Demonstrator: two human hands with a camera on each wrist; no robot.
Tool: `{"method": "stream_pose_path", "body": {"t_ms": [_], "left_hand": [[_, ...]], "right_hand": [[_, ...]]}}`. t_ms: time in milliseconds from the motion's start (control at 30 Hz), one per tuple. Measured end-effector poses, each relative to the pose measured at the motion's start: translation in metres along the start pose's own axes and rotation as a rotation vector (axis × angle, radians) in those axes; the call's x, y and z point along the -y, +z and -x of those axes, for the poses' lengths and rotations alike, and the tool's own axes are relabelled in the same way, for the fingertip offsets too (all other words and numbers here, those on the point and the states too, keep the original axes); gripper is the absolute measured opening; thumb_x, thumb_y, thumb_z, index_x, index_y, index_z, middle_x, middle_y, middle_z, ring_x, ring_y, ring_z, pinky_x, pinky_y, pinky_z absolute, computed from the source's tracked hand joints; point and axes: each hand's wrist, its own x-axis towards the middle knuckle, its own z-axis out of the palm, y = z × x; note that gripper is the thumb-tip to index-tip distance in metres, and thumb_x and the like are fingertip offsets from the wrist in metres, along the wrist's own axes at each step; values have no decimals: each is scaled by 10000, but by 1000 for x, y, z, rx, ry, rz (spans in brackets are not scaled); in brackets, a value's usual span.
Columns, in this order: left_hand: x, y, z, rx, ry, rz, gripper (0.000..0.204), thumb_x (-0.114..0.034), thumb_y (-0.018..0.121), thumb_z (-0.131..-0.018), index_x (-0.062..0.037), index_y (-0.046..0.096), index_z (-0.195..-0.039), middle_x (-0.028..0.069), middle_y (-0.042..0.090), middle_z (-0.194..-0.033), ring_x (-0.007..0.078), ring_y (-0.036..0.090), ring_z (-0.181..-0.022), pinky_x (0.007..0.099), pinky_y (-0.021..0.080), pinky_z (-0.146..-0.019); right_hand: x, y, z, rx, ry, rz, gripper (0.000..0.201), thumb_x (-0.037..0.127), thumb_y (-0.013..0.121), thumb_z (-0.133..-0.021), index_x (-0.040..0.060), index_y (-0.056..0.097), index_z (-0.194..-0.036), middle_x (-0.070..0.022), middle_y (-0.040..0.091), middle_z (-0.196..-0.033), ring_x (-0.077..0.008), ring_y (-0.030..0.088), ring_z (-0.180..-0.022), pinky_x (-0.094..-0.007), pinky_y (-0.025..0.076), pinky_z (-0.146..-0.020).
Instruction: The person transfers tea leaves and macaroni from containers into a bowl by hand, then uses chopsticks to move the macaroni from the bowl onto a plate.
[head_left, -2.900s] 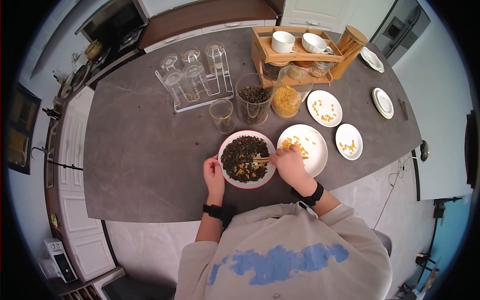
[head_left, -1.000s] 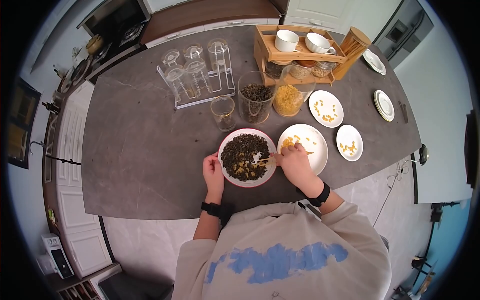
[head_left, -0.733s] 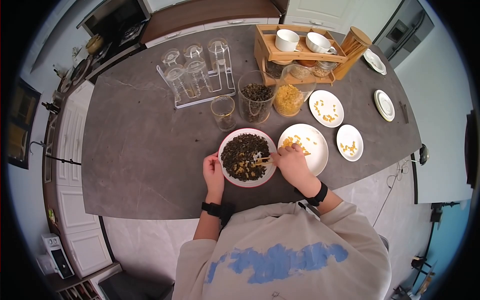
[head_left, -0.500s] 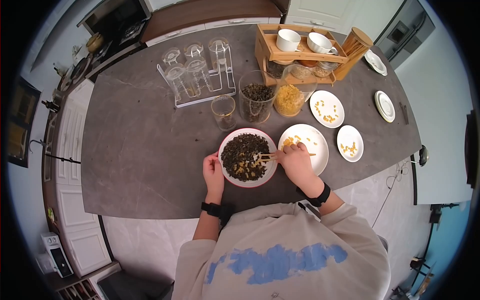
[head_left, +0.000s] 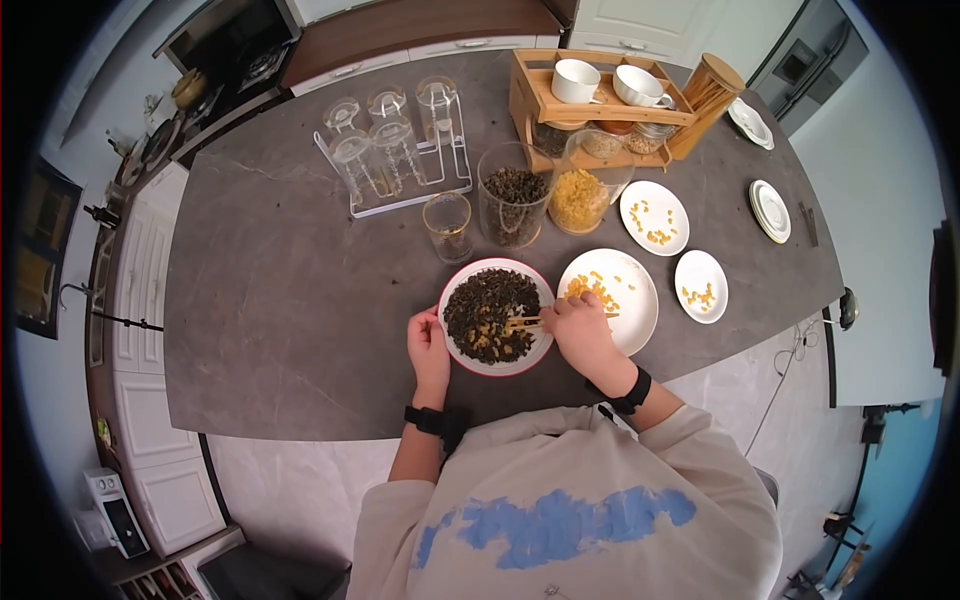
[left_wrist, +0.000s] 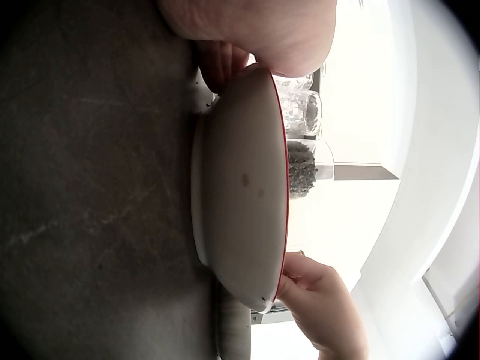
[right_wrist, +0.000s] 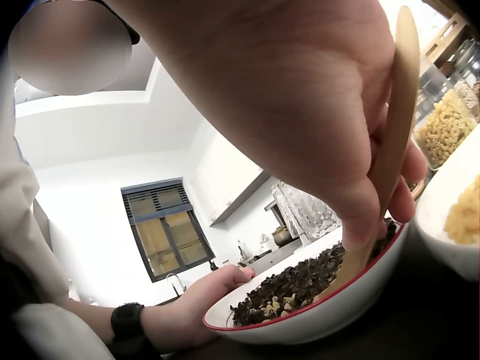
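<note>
A white bowl with a red rim (head_left: 495, 369) holds dark dried leaves (head_left: 488, 295) mixed with yellow pieces. My left hand (head_left: 428, 352) grips the bowl's left rim, thumb at the edge, as the left wrist view (left_wrist: 255, 30) also shows. My right hand (head_left: 581, 335) pinches a light wooden utensil (head_left: 524, 322) whose tips lie in the mix at the bowl's right side. In the right wrist view the utensil (right_wrist: 403, 90) runs between thumb and fingers down into the bowl (right_wrist: 322, 322). Beside the right hand lies a white plate (head_left: 640, 320) with yellow pieces.
Behind the bowl stand a glass (head_left: 447, 225), a jar of dark leaves (head_left: 513, 210) and a jar of yellow pieces (head_left: 577, 200). A glass rack (head_left: 400, 202) is at the back left, a wooden shelf (head_left: 545, 105) at the back. Small plates (head_left: 641, 190) (head_left: 712, 262) lie to the right.
The right hand has shifted slightly back and forth at the bowl's right side, moving the utensil in the mix; a pale patch of bowl bottom is now covered. The left hand keeps its grip.
</note>
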Motion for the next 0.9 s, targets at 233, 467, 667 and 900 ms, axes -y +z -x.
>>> {"method": "stream_pose_path", "body": {"t_ms": [233,467,667,900], "left_hand": [[1,0,-1,-1,10,-15,54,-29,432,-965,-32,485,-973,103,607,-1099,110,553,-924,253,450,-851],[-1,-1,1,-3,-24,-3,69,1,431,-950,-22,481,-992,122,592,-1134,129,558,-953,266,452,-870],[5,-1,0,11,-17,-31,62,-22,429,-963,-21,476,-1003,128,580,-1157,128,557,-956,263,457,-865],[0,-1,1,-1,-13,-8,61,-35,425,-967,-32,481,-990,120,584,-1145,133,555,-972,267,451,-879]], "right_hand": [[-5,-2,4,-6,30,-33,121,174,611,-753,119,672,-842,-26,580,-737,-181,592,-745,-337,406,-789],[-9,0,5,-21,-5,-12,168,162,598,-772,127,709,-893,-17,584,-708,-177,594,-734,-334,404,-778],[-13,-4,7,-5,23,-22,181,173,629,-766,162,704,-930,-21,587,-728,-192,595,-718,-344,399,-771],[-39,-28,29,-49,234,-79,120,209,663,-762,155,684,-867,-10,594,-717,-198,596,-722,-356,400,-773]]}}
